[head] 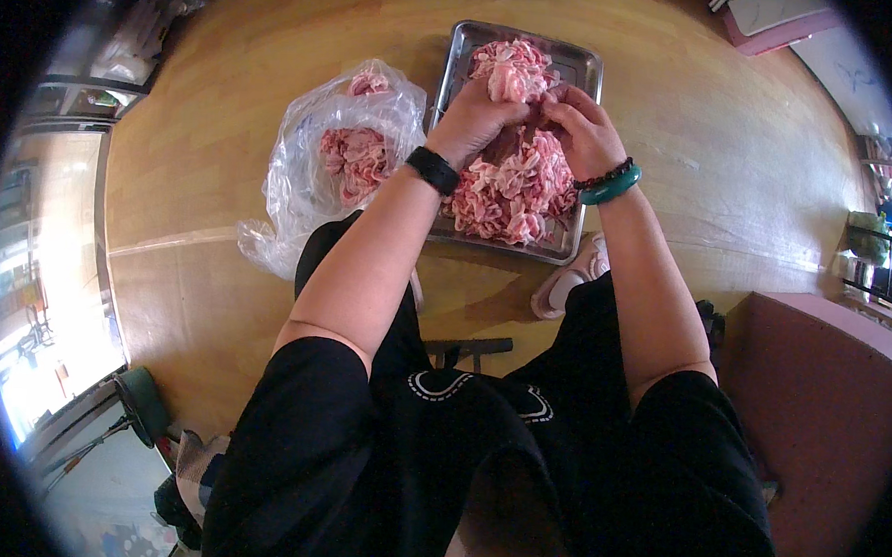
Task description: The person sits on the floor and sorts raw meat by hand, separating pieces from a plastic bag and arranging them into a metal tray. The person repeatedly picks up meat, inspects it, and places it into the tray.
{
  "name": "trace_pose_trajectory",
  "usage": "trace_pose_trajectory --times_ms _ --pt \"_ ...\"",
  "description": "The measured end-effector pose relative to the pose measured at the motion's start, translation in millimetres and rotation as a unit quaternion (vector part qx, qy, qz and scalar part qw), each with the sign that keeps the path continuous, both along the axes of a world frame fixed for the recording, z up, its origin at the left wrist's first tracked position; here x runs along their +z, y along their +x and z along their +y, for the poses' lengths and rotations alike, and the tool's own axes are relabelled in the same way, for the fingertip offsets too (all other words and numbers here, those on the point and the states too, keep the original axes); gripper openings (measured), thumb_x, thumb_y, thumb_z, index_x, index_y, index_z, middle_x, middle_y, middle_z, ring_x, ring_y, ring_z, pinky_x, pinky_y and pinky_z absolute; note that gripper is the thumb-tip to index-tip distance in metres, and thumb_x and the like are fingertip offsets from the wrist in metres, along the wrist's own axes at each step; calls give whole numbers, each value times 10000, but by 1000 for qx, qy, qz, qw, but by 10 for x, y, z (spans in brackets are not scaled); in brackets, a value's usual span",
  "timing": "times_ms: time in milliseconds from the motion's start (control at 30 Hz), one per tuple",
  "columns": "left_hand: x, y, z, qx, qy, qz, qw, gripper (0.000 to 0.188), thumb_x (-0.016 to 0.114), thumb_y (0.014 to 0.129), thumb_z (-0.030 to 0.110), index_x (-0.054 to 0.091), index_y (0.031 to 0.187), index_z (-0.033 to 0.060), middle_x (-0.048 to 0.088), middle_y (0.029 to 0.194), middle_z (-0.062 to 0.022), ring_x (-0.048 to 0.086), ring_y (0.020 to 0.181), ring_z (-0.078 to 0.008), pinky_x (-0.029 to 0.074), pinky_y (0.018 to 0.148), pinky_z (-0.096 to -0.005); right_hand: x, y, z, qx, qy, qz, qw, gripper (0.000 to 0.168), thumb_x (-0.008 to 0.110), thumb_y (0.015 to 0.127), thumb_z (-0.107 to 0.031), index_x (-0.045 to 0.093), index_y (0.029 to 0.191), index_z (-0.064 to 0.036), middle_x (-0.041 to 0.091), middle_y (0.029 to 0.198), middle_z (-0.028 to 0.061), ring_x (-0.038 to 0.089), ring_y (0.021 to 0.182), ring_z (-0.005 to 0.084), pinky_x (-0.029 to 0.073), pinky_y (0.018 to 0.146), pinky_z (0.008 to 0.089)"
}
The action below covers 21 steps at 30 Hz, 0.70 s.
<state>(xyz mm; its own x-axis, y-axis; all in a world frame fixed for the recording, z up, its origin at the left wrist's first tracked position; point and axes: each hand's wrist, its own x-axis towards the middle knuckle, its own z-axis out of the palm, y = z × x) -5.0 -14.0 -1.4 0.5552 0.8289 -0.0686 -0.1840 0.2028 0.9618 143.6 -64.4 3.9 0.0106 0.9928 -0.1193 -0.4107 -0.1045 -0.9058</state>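
A rectangular metal tray (593, 83) lies on the floor in front of me, with raw pink meat in two piles. Over its left part, my left hand (477, 123) is closed around some meat at the lower edge of the far pile of meat (513, 65). My right hand (587, 131) faces it from the right, thumb and fingers pinched at the same meat; its fingertips are partly hidden. Nearer to me rests the larger pile of sliced meat (521, 185). To the left of the tray, an opened clear plastic bag (291, 160) holds more raw meat (356, 159).
The yellow-brown floor (197, 156) surrounds the tray. Close to its near right corner is my shoe (577, 273). A pink box-like piece of furniture (807, 384) stands at my right. A dark stool-like frame (480, 347) shows between my legs; glass doors (51, 261) are far left.
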Motion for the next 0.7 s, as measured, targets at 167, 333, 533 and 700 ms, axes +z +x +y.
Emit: trace_pose_trajectory --times_ms 167,333,533,700 --pt "-16 -5 7 26 70 22 997 230 569 684 78 509 896 14 549 806 -35 519 737 -105 424 662 -235 -64 41 20 45 47 -76 995 149 521 745 -100 516 860 -5 533 804 20 487 765 88 390 696 207" --pt "-1 -81 128 125 122 84 981 133 550 657 75 527 783 40 548 681 -50 511 648 -86 413 576 -222 -49 182 83 2 -9 110 994 179 440 764 -133 516 841 10 541 845 91 509 809 189 401 747 305" --pt "-18 -245 313 231 -64 -31 970 95 549 663 54 540 741 0 543 660 -41 508 561 -104 394 476 -217 -221 969 131 -193 46 297 934 160 380 694 -112 352 545 -60 400 532 68 448 543 217 435 697 369" --pt "-35 -329 368 243 -110 -75 961 62 543 671 43 543 711 -4 534 627 -47 510 528 -119 405 457 -233 -323 1577 94 -56 -103 248 962 148 392 713 -118 361 578 -64 323 470 36 393 472 189 408 563 292"
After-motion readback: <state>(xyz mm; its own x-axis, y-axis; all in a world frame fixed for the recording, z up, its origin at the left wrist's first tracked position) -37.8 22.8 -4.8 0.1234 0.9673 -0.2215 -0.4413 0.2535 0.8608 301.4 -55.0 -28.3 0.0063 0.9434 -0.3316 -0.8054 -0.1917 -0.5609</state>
